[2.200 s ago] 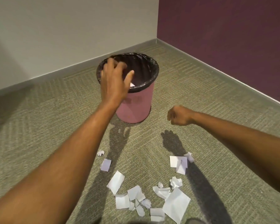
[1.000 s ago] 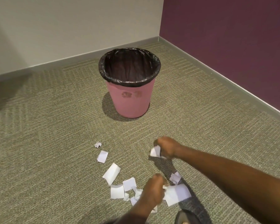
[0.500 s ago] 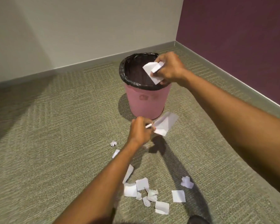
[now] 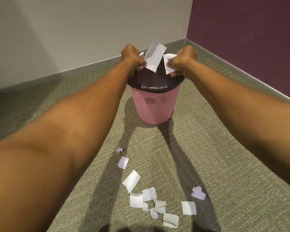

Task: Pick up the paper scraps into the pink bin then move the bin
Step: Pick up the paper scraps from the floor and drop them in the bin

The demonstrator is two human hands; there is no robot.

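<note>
Paper scraps are pinched in both hands over the open mouth of a pink bin, which stands on a grey-green carpet near the corner of a room. The left hand has its fingers pressed together on the edge of a large white sheet that juts up and to the right of the grip, tilted, above the bin's black liner. The right hand pinches a smaller white piece that sticks out to the left of its fingers, close beside the larger sheet; whether the two pieces touch is unclear. Both forearms reach forward from the bottom of the view, one on each side of the bin.

Well below the hands and nearer the person, loose scraps lie scattered on the carpet: flat white squares, a folded piece and a few crumpled bits. A pale grey wall stands beyond the left hand, and a dark purple wall rises beyond the right hand.
</note>
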